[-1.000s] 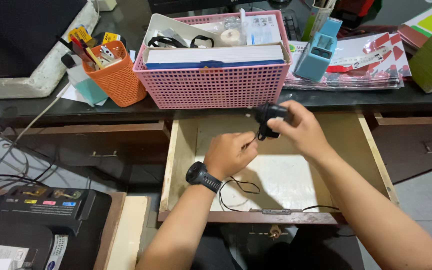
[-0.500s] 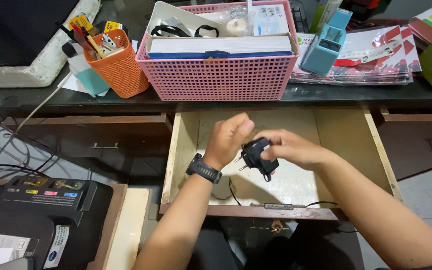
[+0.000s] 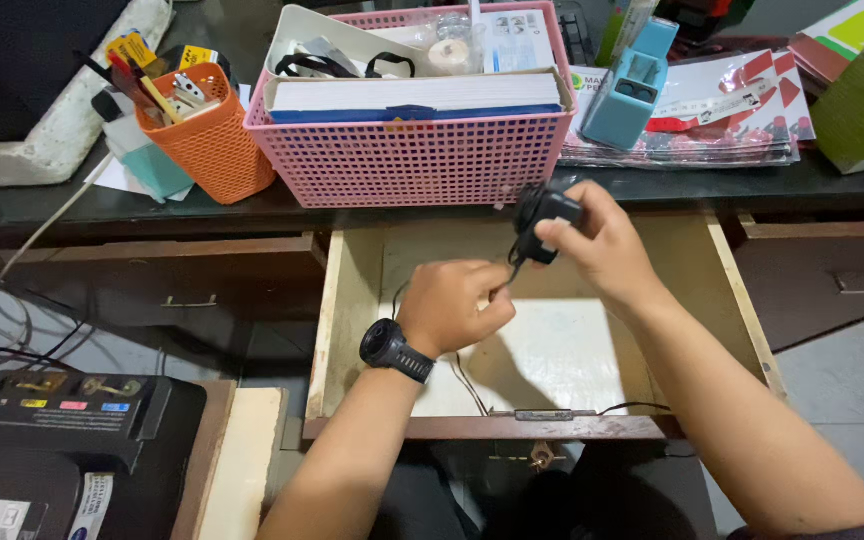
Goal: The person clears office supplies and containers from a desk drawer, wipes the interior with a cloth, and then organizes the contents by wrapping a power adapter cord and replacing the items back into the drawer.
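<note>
Black plug adapter (image 3: 542, 222) held up over the open drawer (image 3: 552, 350), just below the worktop (image 3: 652, 185) edge. Right hand (image 3: 602, 245) closed round its body; left hand (image 3: 452, 305), lower and nearer the body, pinches its thin cord (image 3: 467, 375), which trails down into the drawer. Adapter compact, matte, long axis roughly upright.
</note>
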